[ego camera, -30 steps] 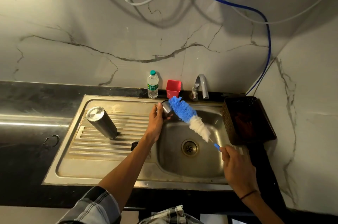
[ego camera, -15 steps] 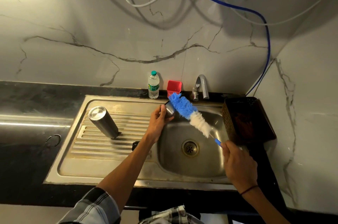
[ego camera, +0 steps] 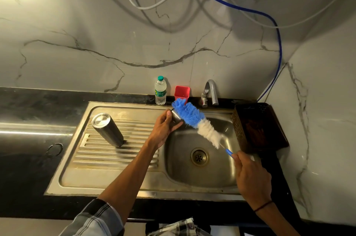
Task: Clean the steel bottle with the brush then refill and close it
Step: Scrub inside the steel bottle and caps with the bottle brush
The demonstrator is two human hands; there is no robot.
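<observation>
Steel bottle (ego camera: 107,132) stands upside down on the drainboard (ego camera: 92,170) at the sink's left side. Nearer, the right hand (ego camera: 250,176) pinches the brush (ego camera: 196,122) handle over the basin. The left hand (ego camera: 165,126) grips a small steel cap (ego camera: 176,116) against the blue bristles near the back rim.

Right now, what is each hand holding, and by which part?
Left hand grips a small steel piece, likely the bottle's cap, by its side. Right hand holds the brush by its blue handle end.
</observation>
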